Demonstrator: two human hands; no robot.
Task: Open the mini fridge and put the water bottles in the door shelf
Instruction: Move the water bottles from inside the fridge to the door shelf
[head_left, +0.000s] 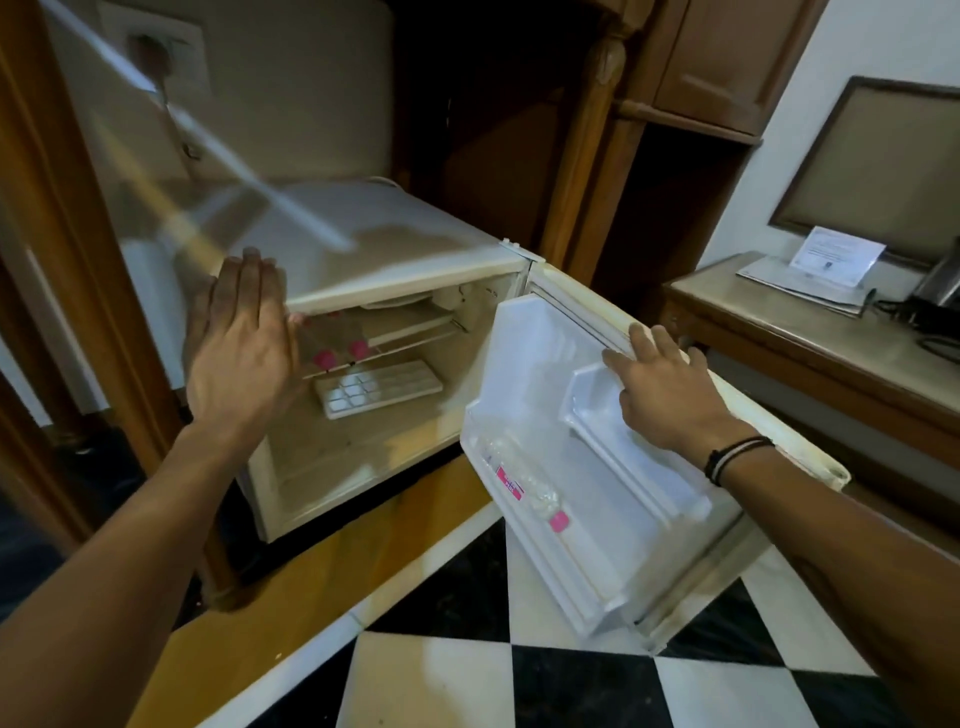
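Note:
The white mini fridge (395, 244) stands open inside a wooden cabinet. Its door (540, 364) swings out to the right. One clear water bottle (524, 491) with a pink cap and pink label lies in the door's lower shelf (582, 566). Two pink-capped bottles (337, 348) lie on the inner wire shelf, partly hidden by my left hand. My left hand (241, 338) hovers flat, fingers together, in front of the fridge's left side, holding nothing. My right hand (662, 389) rests on the door's upper edge, fingers spread over the small upper shelf.
A white ice tray (379, 389) lies on the fridge floor. A wooden desk (769, 332) with papers, a card and black cables stands right of the door. The floor has black and white tiles (519, 675). A wooden cabinet post (78, 260) rises at left.

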